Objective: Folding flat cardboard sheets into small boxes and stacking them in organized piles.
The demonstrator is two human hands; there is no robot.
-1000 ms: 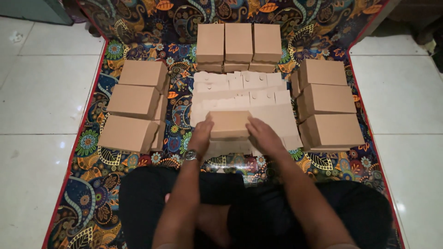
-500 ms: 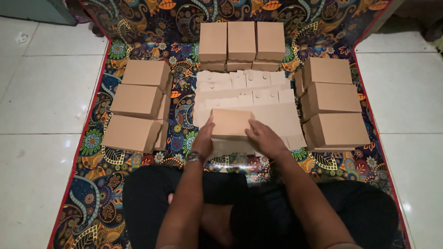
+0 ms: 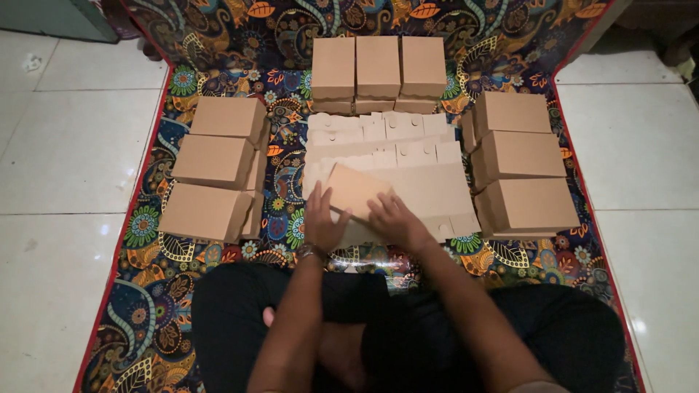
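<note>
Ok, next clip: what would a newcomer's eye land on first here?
Both hands, left hand and right hand, press on a tan cardboard piece atop the stack of flat cardboard blanks at centre. Folded brown boxes ring it on three sides, over a bright patterned mat.

left hand (image 3: pixel 322 222): on the near left edge of a flat cardboard sheet (image 3: pixel 354 191), fingers spread
right hand (image 3: pixel 393 220): on the same sheet's near right edge
sheet: tilted, atop a pile of flat blanks (image 3: pixel 408 156)
folded boxes (image 3: pixel 211 161): stacked left, right and far side
patterned cloth (image 3: pixel 280 211): under everything, on a tiled floor (image 3: pixel 65 153)
</note>
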